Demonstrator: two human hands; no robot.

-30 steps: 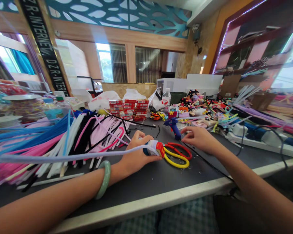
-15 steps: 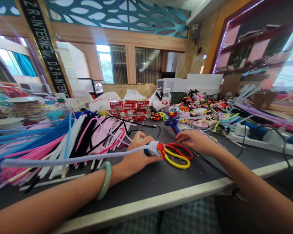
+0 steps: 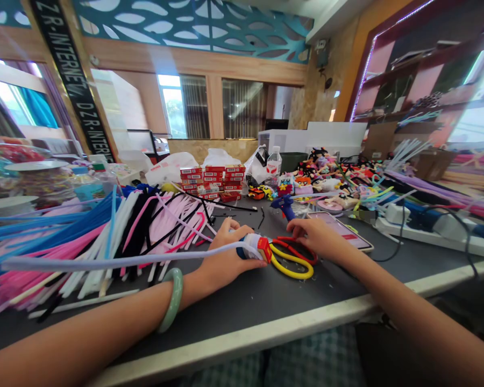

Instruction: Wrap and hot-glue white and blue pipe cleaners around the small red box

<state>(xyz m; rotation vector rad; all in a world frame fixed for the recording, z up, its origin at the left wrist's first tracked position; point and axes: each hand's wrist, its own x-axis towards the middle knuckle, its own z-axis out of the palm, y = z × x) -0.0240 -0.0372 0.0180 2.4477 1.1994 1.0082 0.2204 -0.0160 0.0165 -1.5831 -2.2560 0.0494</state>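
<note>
My left hand (image 3: 229,250) is closed around a small white-and-blue piece with a red square end (image 3: 264,249). From that piece a long pale lilac pipe cleaner (image 3: 116,262) runs out to the left, over my wrist. Scissors (image 3: 292,271) with one yellow and one red handle loop lie on the table just right of it; their blades are hidden. The fingers of my right hand (image 3: 312,236) are bent down on the red loop. Behind them is a blue glue gun (image 3: 283,206), and a phone (image 3: 342,231) lies beside my right hand.
Bundles of coloured pipe cleaners (image 3: 84,242) cover the left of the table. Stacked red boxes (image 3: 212,181), a plastic bottle (image 3: 273,162) and many small plush-like figures (image 3: 326,185) stand at the back. A white power strip (image 3: 439,234) with cables lies at the right.
My right hand has moved a little left and down onto the red scissor loop, uncovering more of the phone. My left hand stays in place with its piece.
</note>
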